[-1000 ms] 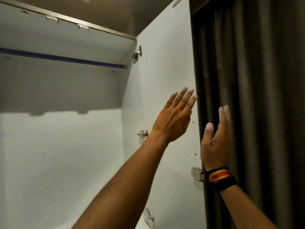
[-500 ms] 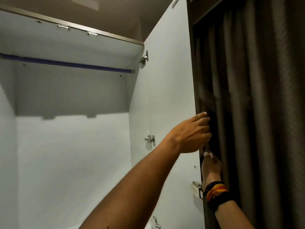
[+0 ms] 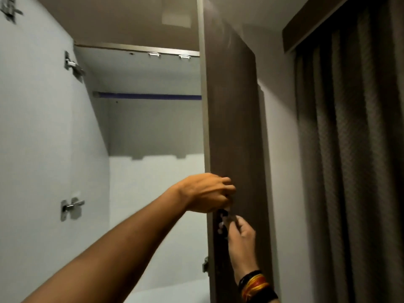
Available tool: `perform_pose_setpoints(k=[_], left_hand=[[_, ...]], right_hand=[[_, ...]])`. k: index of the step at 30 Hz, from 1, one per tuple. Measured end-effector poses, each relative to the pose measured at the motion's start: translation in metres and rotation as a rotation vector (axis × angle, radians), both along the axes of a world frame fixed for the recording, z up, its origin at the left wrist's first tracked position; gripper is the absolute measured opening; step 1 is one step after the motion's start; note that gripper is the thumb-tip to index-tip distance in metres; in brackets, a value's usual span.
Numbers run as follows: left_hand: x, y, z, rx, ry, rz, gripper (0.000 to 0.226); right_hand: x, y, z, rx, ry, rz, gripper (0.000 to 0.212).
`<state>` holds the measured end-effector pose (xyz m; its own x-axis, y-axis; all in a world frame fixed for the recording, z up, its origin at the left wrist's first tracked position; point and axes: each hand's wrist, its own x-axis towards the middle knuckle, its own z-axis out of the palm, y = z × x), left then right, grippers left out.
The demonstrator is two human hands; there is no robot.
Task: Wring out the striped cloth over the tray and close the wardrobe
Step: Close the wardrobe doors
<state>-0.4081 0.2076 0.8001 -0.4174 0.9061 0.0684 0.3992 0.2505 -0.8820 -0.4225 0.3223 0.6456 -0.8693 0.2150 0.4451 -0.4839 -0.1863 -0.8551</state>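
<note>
The wardrobe (image 3: pixel 153 132) stands open, white inside, with a blue hanging rail (image 3: pixel 148 96) near its top. Its right door (image 3: pixel 231 127) is swung partway inward and shows its brown outer face. My left hand (image 3: pixel 207 192) is curled around that door's leading edge at mid height. Just below it, my right hand (image 3: pixel 241 235), with coloured bands at the wrist, grips the same edge at a dark handle strip. The striped cloth and the tray are out of view.
The left door (image 3: pixel 43 127) hangs open at the left, white inner face toward me, with metal hinges (image 3: pixel 71 207) on it. A dark curtain (image 3: pixel 349 149) hangs at the right, beyond a strip of pale wall (image 3: pixel 282 171).
Both hands went from flat and open to gripping the right door's edge. The door has swung inward, so its brown outer face shows instead of its white inner face.
</note>
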Motion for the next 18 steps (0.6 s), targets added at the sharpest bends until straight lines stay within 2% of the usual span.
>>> perform_pose_setpoints(k=[6, 13, 18], left_hand=[[-0.028, -0.041, -0.005, 0.163, -0.011, 0.385, 0.024], [-0.067, -0.061, -0.004, 0.264, -0.042, 0.472, 0.024], [-0.095, -0.076, -0.011, 0.327, -0.035, 0.472, 0.024]], right_hand=[[-0.045, -0.056, 0.013, 0.257, -0.017, 0.057, 0.025], [-0.086, -0.084, 0.027, 0.396, -0.074, 0.024, 0.017], [-0.109, -0.103, 0.029, 0.4, -0.098, -0.016, 0.016]])
